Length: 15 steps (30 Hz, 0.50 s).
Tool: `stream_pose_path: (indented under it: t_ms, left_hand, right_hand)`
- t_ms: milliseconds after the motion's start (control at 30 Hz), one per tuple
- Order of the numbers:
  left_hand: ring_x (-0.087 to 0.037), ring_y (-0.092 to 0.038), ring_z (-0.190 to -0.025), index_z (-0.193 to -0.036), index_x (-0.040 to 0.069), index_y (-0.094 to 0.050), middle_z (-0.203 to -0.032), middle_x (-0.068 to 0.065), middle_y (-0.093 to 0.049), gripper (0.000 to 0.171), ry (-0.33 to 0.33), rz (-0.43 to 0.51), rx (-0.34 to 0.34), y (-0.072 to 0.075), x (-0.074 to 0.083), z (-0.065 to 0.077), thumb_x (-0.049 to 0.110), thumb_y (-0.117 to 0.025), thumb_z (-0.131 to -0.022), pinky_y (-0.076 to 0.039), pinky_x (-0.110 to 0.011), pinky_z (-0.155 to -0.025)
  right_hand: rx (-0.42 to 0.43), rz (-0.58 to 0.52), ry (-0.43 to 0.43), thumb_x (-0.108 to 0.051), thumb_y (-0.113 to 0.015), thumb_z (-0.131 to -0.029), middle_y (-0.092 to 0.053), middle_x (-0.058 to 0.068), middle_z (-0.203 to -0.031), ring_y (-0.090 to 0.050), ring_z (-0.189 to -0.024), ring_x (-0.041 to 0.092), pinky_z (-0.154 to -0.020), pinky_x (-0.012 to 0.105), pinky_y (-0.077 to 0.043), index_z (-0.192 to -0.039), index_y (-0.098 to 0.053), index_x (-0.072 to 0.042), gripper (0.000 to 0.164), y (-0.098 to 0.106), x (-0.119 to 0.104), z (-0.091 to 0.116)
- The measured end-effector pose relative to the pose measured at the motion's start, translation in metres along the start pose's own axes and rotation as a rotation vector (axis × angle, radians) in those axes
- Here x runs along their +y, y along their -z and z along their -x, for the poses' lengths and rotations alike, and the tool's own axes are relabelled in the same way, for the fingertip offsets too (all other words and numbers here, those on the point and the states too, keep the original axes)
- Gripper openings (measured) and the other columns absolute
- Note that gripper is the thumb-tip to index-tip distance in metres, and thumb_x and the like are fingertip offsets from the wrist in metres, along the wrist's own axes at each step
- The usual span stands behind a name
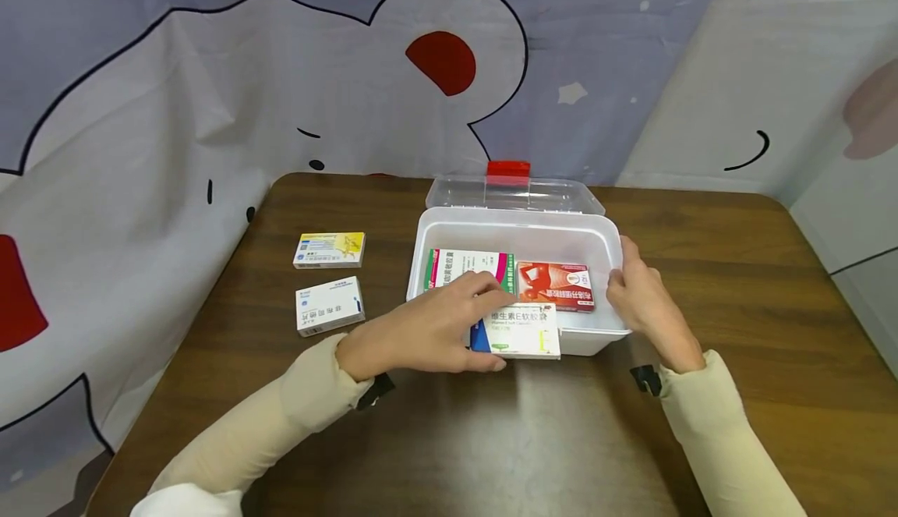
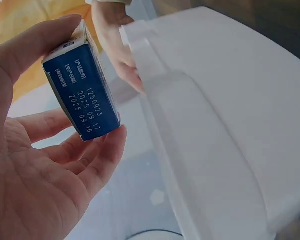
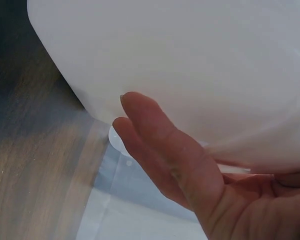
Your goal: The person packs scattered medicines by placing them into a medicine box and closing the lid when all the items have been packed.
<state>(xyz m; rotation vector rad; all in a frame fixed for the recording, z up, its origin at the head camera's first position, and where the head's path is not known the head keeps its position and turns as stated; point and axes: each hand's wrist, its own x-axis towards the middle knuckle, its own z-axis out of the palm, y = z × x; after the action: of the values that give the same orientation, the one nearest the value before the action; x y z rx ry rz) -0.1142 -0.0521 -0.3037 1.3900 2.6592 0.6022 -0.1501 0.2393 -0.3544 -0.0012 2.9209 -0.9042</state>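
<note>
My left hand (image 1: 442,322) holds a white and blue vitamin E medicine box (image 1: 519,331) between thumb and fingertips, over the front rim of a white plastic storage box (image 1: 596,343). The left wrist view shows the medicine box's dark blue end (image 2: 85,95), printed with dates. At the storage box's right rim, my right hand (image 1: 648,299) grips the wall, thumb at the rim and fingers along the outside (image 3: 155,125). Inside the storage box lie a green, white and pink medicine box (image 1: 466,266) and a red one (image 1: 556,285), side by side.
Two more medicine boxes lie on the wooden table (image 1: 561,439) to the left: a yellow and white one (image 1: 330,249) and, nearer, a white one (image 1: 330,305). The storage box's clear lid (image 1: 547,196) with a red latch (image 1: 508,171) stands open behind it, near a printed curtain (image 1: 316,80).
</note>
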Motion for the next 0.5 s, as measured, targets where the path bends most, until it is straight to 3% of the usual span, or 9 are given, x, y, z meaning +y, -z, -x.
stream_pose_path:
  t_ms: [133, 300, 500]
  left_hand:
    - [-0.010, -0.044, -0.102, -0.131, 0.008, -0.049, -0.120, -0.003, -0.048, 0.073, 0.043, 0.032, 0.005, 0.003, -0.008, -0.003, 0.046, -0.072, -0.073, -0.043, -0.021, -0.083]
    - [-0.009, -0.045, -0.097, -0.129, 0.006, -0.049, -0.116, -0.002, -0.049, 0.072, 0.046, 0.022, 0.029, 0.007, -0.018, -0.010, 0.047, -0.071, -0.074, -0.043, -0.020, -0.077]
    - [-0.008, -0.044, -0.092, -0.126, 0.007, -0.053, -0.110, -0.001, -0.050, 0.064, 0.055, -0.018, -0.010, 0.014, -0.025, -0.026, 0.040, -0.071, -0.075, -0.041, -0.018, -0.072]
  right_hand:
    - [0.005, 0.002, 0.004, -0.008, -0.033, -0.093, -0.041, 0.041, -0.122, -0.054, -0.095, 0.046, -0.077, 0.057, -0.046, -0.144, -0.006, 0.003, 0.059, 0.000, 0.000, 0.000]
    - [0.000, 0.003, -0.005, -0.009, -0.034, -0.093, -0.040, 0.041, -0.123, -0.054, -0.096, 0.047, -0.077, 0.057, -0.046, -0.144, -0.005, 0.003, 0.060, 0.000, 0.000, 0.000]
    - [0.014, 0.006, -0.002, -0.009, -0.033, -0.093, -0.040, 0.041, -0.124, -0.053, -0.097, 0.048, -0.080, 0.058, -0.044, -0.143, -0.006, 0.004, 0.059, 0.000, -0.001, 0.000]
